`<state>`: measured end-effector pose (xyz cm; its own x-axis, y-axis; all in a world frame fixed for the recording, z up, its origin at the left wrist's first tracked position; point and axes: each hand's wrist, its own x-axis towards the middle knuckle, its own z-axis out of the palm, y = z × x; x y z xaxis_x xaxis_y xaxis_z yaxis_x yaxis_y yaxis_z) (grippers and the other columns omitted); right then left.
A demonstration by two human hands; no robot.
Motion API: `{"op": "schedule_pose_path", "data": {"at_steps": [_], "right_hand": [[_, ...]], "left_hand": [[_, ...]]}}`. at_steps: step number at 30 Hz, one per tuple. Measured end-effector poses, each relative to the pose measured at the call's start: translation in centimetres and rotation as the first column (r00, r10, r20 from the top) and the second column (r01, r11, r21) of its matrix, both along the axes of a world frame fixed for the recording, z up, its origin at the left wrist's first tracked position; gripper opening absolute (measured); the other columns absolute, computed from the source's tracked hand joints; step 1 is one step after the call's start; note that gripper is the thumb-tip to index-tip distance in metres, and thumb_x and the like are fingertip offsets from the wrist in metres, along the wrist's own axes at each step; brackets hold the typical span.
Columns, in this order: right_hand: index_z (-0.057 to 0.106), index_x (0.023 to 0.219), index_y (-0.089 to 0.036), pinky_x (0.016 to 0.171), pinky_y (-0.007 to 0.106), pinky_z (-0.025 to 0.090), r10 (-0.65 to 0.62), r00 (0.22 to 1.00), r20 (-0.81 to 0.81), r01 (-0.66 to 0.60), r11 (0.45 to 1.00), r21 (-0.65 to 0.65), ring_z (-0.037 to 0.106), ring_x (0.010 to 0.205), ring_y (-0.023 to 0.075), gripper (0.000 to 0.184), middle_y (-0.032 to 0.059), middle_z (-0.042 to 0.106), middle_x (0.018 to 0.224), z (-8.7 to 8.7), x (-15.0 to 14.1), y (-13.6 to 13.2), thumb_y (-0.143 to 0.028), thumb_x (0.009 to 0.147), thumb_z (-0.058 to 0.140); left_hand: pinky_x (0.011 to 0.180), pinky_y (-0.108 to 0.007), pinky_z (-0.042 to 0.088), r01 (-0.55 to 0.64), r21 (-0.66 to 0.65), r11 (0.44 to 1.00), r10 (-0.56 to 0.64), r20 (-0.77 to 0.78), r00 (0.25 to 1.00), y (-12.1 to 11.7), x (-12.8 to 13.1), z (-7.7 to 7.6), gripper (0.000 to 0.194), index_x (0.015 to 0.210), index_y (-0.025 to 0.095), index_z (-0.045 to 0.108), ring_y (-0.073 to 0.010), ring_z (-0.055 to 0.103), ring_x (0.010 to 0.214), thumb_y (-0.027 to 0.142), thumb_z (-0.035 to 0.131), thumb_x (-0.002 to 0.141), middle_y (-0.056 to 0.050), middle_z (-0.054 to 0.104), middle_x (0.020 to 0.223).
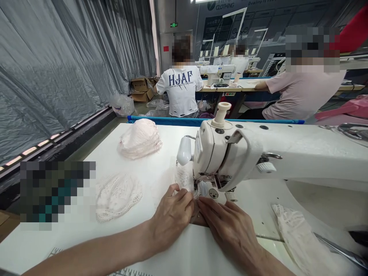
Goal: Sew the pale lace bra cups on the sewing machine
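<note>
Under the head of a white sewing machine (pixel 212 153) lies a piece of white lace fabric (pixel 184 174), partly hidden by the machine and my fingers. My left hand (pixel 175 211) is closed on the lace just left of the needle area, knuckles bent and fingertips hidden. From the right, my right hand (pixel 228 220) reaches the near edge of the same lace. Its fingers are pressed together at the cloth, close to the presser foot (pixel 196 185); the thumb is mostly hidden.
Left of the machine are a pile of pale pink cup-shaped pieces (pixel 140 140) and a flat lace piece (pixel 119 197). More lace (pixel 296 234) and a metal tool (pixel 340 249) lie at right. Co-workers sit beyond the table's blue-edged far side.
</note>
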<state>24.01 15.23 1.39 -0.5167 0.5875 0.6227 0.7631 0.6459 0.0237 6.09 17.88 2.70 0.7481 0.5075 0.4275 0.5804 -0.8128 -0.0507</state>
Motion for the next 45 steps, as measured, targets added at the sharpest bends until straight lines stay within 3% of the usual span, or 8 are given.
{"op": "schedule_pose_path", "data": {"at_steps": [14, 19, 22, 26, 30, 37, 43, 45], "right_hand": [[0.064, 0.09, -0.015, 0.054, 0.027, 0.032, -0.095, 0.994, -0.048, 0.092, 0.995, -0.045, 0.059, 0.057, 0.0113, 0.029, 0.0062, 0.069, 0.094, -0.4, 0.0, 0.3, -0.018, 0.095, 0.036], [0.062, 0.095, -0.018, 0.054, 0.024, 0.04, -0.16, 0.984, -0.078, 0.136, 0.958, -0.253, 0.062, 0.063, 0.0128, 0.029, 0.0065, 0.066, 0.095, -0.4, 0.1, 0.3, -0.029, 0.096, 0.035], [0.057, 0.101, -0.018, 0.052, 0.025, 0.044, -0.16, 0.983, -0.085, 0.119, 0.924, -0.363, 0.063, 0.066, 0.0152, 0.027, 0.0092, 0.061, 0.105, -0.2, -0.4, -0.3, -0.04, 0.09, 0.044], [0.053, 0.1, -0.018, 0.06, 0.03, 0.049, -0.057, 0.99, -0.127, -0.003, 0.905, -0.426, 0.061, 0.075, 0.0184, 0.024, 0.0103, 0.056, 0.107, 0.4, -1.1, -1.3, -0.033, 0.082, 0.057], [0.054, 0.091, -0.021, 0.065, 0.031, 0.048, -0.01, 0.98, -0.199, -0.096, 0.851, -0.516, 0.058, 0.079, 0.0174, 0.013, 0.0057, 0.057, 0.102, 1.2, -1.7, -1.8, -0.019, 0.079, 0.057], [0.048, 0.072, -0.02, 0.054, 0.023, 0.042, -0.021, 0.924, -0.381, -0.264, 0.685, -0.679, 0.051, 0.063, 0.0128, 0.01, -0.0009, 0.055, 0.071, 2.0, -2.4, -3.4, -0.018, 0.082, 0.049], [0.056, 0.09, -0.019, 0.051, 0.02, 0.038, -0.072, 0.82, -0.568, -0.504, 0.378, -0.776, 0.047, 0.057, 0.0104, 0.015, -0.0024, 0.053, 0.064, 4.1, -1.9, -9.2, -0.031, 0.087, 0.049], [0.058, 0.085, -0.018, 0.05, 0.02, 0.037, -0.111, 0.821, -0.56, -0.487, 0.375, -0.789, 0.046, 0.057, 0.0105, 0.017, -0.0018, 0.054, 0.062, 4.2, -1.9, -11.4, -0.034, 0.087, 0.05]], "left_hand": [[0.079, -0.036, 0.036, -0.096, -0.028, 0.995, 0.095, -0.048, 0.994, 1.2, 0.2, -1.1, 0.009, 0.094, 0.013, 0.054, -0.0172, 0.054, 0.087, 0.019, 0.05, 0.089, -0.003, 0.058, 0.088], [0.071, -0.035, 0.04, -0.142, -0.059, 0.988, 0.139, -0.062, 0.988, -3.1, 0.3, -0.9, 0.014, 0.091, 0.011, 0.056, -0.02, 0.054, 0.083, 0.024, 0.057, 0.085, -0.005, 0.058, 0.086], [0.068, -0.032, 0.04, -0.043, -0.156, 0.987, 0.044, 0.005, 0.999, -6.3, -0.4, 0.0, 0.019, 0.082, 0.013, 0.057, -0.0175, 0.053, 0.075, 0.032, 0.06, 0.083, -0.002, 0.057, 0.078], [0.073, -0.029, 0.041, -0.153, -0.316, 0.936, 0.2, 0.122, 0.972, -5.6, -2.1, 1.4, 0.008, 0.085, 0.016, 0.058, -0.0152, 0.053, 0.085, 0.023, 0.053, 0.087, -0.002, 0.059, 0.09], [0.068, -0.031, 0.041, -0.365, -0.553, 0.749, 0.394, -0.072, 0.916, -2.8, -3.4, 1.9, 0.028, 0.096, 0.015, 0.054, -0.019, 0.051, 0.081, 0.032, 0.064, 0.077, -0.004, 0.056, 0.089], [0.072, -0.028, 0.039, -0.138, -0.77, 0.623, 0.358, 0.124, 0.925, -5.7, -4.2, 3.2, 0.016, 0.074, 0.016, 0.052, -0.0159, 0.049, 0.08, 0.031, 0.057, 0.078, -0.001, 0.054, 0.081], [0.054, -0.019, 0.034, 0.222, -0.97, 0.097, 0.483, 0.241, 0.842, -10.9, -4.6, 4.0, 0.026, 0.084, 0.012, 0.06, -0.0095, 0.047, 0.059, 0.033, 0.067, 0.069, 0.003, 0.054, 0.065], [0.053, -0.019, 0.033, 0.256, -0.967, 0.005, 0.479, 0.227, 0.848, -12.6, -4.4, 3.5, 0.025, 0.08, 0.011, 0.061, -0.0086, 0.046, 0.058, 0.03, 0.069, 0.066, 0.003, 0.053, 0.063]]}}
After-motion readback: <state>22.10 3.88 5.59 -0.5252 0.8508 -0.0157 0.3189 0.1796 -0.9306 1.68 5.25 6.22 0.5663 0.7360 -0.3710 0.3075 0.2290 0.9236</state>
